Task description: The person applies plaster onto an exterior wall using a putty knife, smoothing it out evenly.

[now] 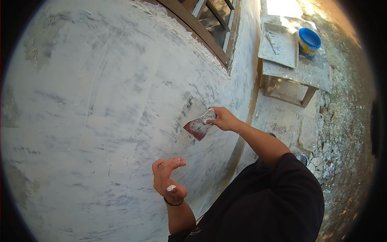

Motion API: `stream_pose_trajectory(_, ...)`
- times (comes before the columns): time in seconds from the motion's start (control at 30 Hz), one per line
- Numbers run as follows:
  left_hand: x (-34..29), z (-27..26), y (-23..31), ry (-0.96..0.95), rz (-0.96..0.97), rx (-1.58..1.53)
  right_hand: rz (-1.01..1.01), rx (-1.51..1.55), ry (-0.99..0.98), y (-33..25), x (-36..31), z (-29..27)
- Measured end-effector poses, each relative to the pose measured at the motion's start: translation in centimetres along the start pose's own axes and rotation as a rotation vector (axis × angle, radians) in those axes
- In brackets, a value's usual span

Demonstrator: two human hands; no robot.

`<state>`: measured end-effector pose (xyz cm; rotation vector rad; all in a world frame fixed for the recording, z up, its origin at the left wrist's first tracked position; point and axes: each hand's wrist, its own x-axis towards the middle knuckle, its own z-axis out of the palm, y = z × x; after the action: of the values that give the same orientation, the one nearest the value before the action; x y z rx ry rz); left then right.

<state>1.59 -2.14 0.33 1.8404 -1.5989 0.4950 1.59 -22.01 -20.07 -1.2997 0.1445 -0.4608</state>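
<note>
Right hand [224, 119] clamps the scraper [199, 125], blade flat against the wall [100, 101] just left of its fingers. Left hand [168, 180] hangs open below, putty-smeared, holding nothing.

We see a matt, streaky plastered wall [100, 101], a red scraper [198, 126] smeared with white putty, a rough wooden worktop [312, 74] crusted with plaster, and a glossy blue plastic bucket [309, 42].

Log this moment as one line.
right hand: presses scraper on wall | left hand: open, putty-smeared, empty | bucket: on table
</note>
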Motion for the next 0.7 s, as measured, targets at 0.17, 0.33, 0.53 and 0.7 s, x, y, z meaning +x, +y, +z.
stream_pose_trajectory(0.17, -0.1, 0.1, -0.5, 0.0, -0.008, 0.014, 0.057, 0.152, -0.049, 0.5, -0.3, -1.2)
stream_pose_trajectory(0.33, 0.0, 0.3, -0.7, 0.0, -0.015, 0.015, 0.029, 0.05, -0.094, -0.6, -0.7, 1.1)
stream_pose_trajectory(0.53, 0.1, 0.4, -0.8, -0.003, -0.028, -0.004, 0.04, 0.041, 0.027, 0.1, -1.5, -0.2)
stream_pose_trajectory(0.7, -0.4, 0.4, -1.3, 0.011, -0.034, -0.008, 0.148, 0.196, 0.143, 1.0, -3.4, -2.9)
